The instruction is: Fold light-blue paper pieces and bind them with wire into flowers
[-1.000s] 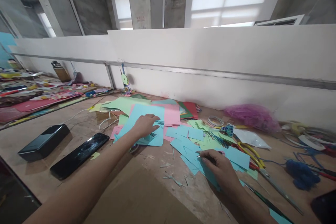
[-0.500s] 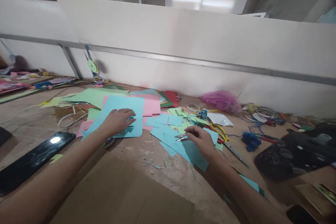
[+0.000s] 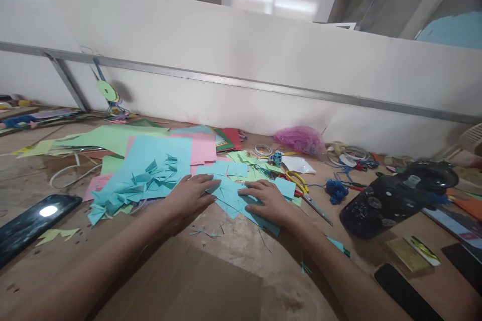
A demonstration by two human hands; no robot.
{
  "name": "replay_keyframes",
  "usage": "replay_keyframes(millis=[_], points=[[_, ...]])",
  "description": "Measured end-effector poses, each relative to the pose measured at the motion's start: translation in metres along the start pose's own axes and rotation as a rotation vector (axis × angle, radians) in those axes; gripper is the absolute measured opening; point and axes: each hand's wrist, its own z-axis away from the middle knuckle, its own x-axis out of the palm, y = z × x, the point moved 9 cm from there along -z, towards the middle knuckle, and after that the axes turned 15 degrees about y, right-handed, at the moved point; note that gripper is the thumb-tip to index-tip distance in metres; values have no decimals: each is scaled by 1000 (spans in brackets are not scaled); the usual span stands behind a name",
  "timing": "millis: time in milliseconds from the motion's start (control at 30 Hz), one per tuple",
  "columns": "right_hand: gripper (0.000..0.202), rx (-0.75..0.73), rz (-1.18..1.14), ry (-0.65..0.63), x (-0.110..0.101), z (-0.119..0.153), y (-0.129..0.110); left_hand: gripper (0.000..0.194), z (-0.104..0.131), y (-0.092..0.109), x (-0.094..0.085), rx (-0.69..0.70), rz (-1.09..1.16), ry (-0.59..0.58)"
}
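My left hand (image 3: 194, 194) is open, its fingers stretched over the left edge of a spread of cut light-blue paper pieces (image 3: 229, 200). My right hand (image 3: 268, 203) lies over the right side of the same pieces, fingers apart; I see nothing held in it. To the left, a pile of folded, pointed blue paper pieces (image 3: 150, 180) rests on a larger blue sheet (image 3: 165, 148). Scissors with yellow handles (image 3: 297, 178) lie just right of my right hand, with a red tool handle (image 3: 298, 193) beside them.
A black phone (image 3: 41, 220) lies at left. Green sheets (image 3: 101, 138) and pink paper (image 3: 203, 148) are stacked behind. At right are blue yarn (image 3: 336, 190), a dark bottle (image 3: 376, 205) and a small box (image 3: 408, 253). A pink mesh bag (image 3: 299, 140) sits by the white wall board.
My left hand has moved right, off the blue sheet, uncovering the folded pieces, to the cut pieces. My right hand has spread over the cut paper; the metal tip beside it no longer shows.
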Motion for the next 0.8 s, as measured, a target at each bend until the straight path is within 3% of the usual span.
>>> replay_keyframes(millis=[200,300,433,567,633,800], points=[[40,79,198,32,-11,-2,33,44,8,2,8,26,14,25],[41,107,273,72,-18,-4,38,43,11,9,8,60,32,47],[37,43,224,85,-21,-6,15,43,15,23,11,149,83,38],[20,-78,257,-50,-14,0,-28,39,17,28,4,199,127,90],[23,-97,317,-80,-14,4,-44,34,16,31,-4,222,161,134],[12,-76,419,-151,-3,10,-56,29,15,34,-18,258,233,224]])
